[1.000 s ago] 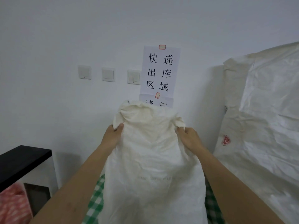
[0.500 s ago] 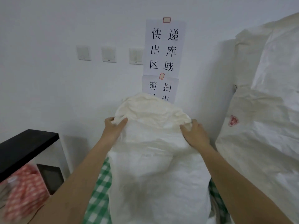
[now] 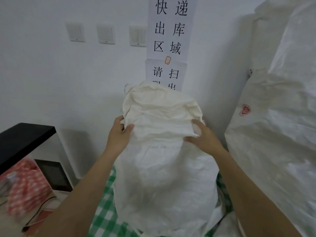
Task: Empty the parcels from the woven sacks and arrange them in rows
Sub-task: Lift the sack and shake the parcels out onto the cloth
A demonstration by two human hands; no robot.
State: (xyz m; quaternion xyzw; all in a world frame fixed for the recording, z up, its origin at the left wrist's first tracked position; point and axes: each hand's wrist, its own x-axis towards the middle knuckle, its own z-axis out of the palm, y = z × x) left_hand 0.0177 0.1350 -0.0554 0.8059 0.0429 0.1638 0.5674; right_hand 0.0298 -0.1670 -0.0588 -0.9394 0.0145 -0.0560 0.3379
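A white woven sack (image 3: 164,168) stands upended in front of me on a green-and-white checked cloth (image 3: 104,207), its crumpled end pointing up. My left hand (image 3: 119,134) grips the sack's upper left side, thumb across the fabric. My right hand (image 3: 203,137) grips a fold on its upper right side. Whatever is in the sack is hidden; no parcel shows.
A much bigger white sack (image 3: 277,117) with a red mark fills the right side against the wall. At left are a black shelf top (image 3: 24,139), a dark-fronted white appliance (image 3: 54,175) and red checked fabric (image 3: 24,185). Paper signs (image 3: 171,31) and wall switches (image 3: 106,34) hang behind.
My view has tilted down and drawn closer. Both hands have slid lower along the sack's sides, and its top has slumped into a rounder, crumpled heap.
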